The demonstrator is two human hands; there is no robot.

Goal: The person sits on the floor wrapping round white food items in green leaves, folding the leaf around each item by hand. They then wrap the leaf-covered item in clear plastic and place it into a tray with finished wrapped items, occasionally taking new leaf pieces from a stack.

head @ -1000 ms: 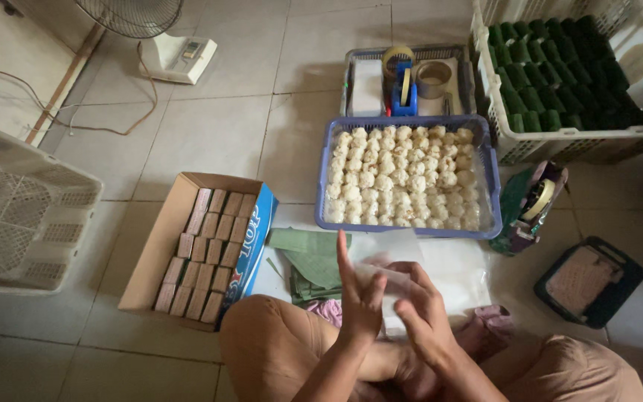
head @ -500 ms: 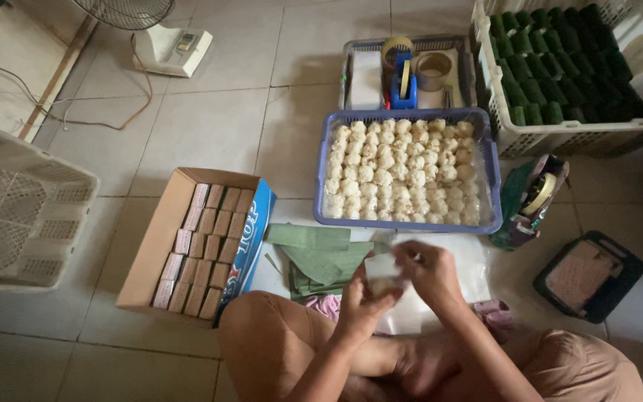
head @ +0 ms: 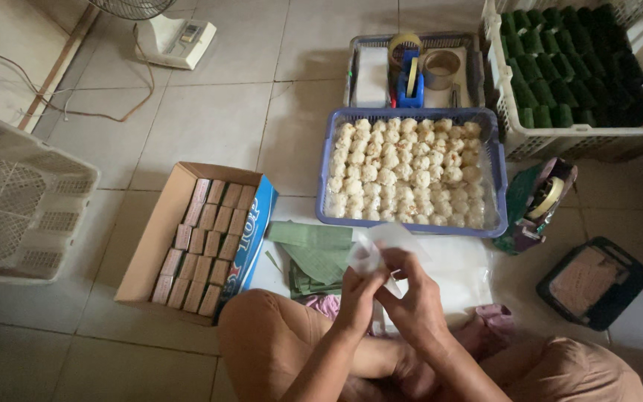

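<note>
I sit on a tiled floor. My left hand (head: 356,292) and my right hand (head: 415,292) are close together above my lap, both pinching a small clear plastic wrapper (head: 378,246) that sticks up between the fingers. Just beyond them lies a stack of green leaf sheets (head: 314,249) and a white plastic sheet (head: 455,264). Past that stands a blue tray (head: 494,160) filled with several rows of pale round dumplings (head: 403,167).
A cardboard box (head: 154,231) with rows of small brown blocks is at my left. A white crate (head: 16,201) lies far left. A crate of green wrapped rolls (head: 574,67), a tape dispenser (head: 541,201), a black tray (head: 593,281) and a small basket with tape (head: 411,63) are around.
My hands moved from spread and raised over the white sheet to close together, now pinching the clear wrapper between the fingers of both.
</note>
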